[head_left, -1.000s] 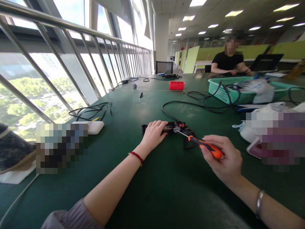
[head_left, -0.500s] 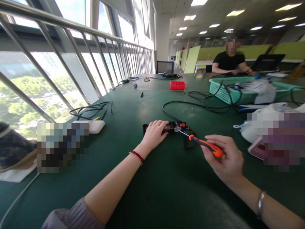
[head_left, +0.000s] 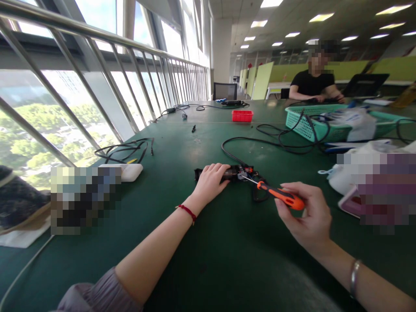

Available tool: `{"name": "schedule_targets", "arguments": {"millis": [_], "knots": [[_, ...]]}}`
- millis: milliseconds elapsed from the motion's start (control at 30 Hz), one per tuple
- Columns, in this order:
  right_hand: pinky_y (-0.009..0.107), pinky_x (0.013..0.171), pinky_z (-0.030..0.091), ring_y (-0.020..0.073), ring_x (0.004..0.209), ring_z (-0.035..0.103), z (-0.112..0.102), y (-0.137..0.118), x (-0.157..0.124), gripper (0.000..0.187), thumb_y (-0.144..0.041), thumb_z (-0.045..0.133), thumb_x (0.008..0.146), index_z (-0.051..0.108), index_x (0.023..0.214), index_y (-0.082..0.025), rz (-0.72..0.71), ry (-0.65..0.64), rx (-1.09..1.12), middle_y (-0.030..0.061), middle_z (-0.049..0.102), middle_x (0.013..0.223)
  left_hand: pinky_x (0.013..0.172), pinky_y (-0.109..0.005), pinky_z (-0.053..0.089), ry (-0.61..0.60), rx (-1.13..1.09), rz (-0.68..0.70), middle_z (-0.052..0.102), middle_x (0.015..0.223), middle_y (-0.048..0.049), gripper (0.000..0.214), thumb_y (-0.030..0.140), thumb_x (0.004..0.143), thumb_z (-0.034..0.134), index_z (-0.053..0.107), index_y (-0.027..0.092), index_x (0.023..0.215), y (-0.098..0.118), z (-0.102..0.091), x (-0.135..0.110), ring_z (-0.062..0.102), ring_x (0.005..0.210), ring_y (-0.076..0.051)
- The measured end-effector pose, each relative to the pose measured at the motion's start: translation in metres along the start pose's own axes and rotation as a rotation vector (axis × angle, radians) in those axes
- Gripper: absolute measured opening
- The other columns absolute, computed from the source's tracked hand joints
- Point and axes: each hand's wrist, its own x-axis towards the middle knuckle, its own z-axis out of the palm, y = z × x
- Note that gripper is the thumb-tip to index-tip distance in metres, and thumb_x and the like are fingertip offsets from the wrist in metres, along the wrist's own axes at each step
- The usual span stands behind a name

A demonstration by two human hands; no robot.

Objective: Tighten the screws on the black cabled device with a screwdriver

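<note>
screwdriver (head_left: 281,197) lifted slightly, green table (head_left: 201,143), perhaps office

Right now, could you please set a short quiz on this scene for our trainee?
1. True or false: the right hand holds an orange screwdriver.
2. The left hand rests on: A) the red tray; B) the black device; C) the green basket.
3. Which end of the device, as the picture shows it, does the screwdriver's tip meet?

Key: 1 true. 2 B. 3 The right end, beside the left hand's fingertips.
</note>
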Motion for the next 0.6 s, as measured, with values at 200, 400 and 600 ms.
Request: {"name": "schedule_targets", "arguments": {"millis": [200,400,600], "knots": [[0.031,0.063,0.056,0.0177,0.077,0.064,0.0011,0.0019,-0.0012,0.037,-0.014,0.066,0.076,0.054,0.110,-0.023,0.004,0.022,0.033,0.0037,0.059,0.093,0.091,-0.036,0.041,-0.005,-0.003,0.011,0.061,0.111,-0.0062,0.035,0.023,0.084,0.057,0.050,0.020,0.118,-0.0003,0.0004,0.0004,0.055,0.104,-0.023],[0.027,0.054,0.054,0.0149,0.065,0.064,-0.0020,-0.0020,0.0013,0.022,-0.020,0.063,0.081,0.055,0.102,-0.023,0.035,-0.019,-0.044,0.0019,0.062,0.085,0.092,-0.037,0.041,-0.002,-0.002,0.012,0.061,0.111,-0.0062,0.034,0.023,0.085,0.056,0.050,0.020,0.118,-0.0001,0.0007,0.0001,0.055,0.104,-0.023],[0.037,0.068,0.057,0.0218,0.086,0.064,0.0033,0.0038,-0.0017,0.041,-0.017,0.064,0.077,0.051,0.115,-0.024,0.015,0.066,0.055,0.0060,0.058,0.097,0.093,-0.038,0.041,-0.005,-0.011,0.003,0.060,0.111,-0.0064,0.034,0.023,0.085,0.056,0.050,0.021,0.118,-0.0005,0.0012,-0.0002,0.055,0.105,-0.023]]}}
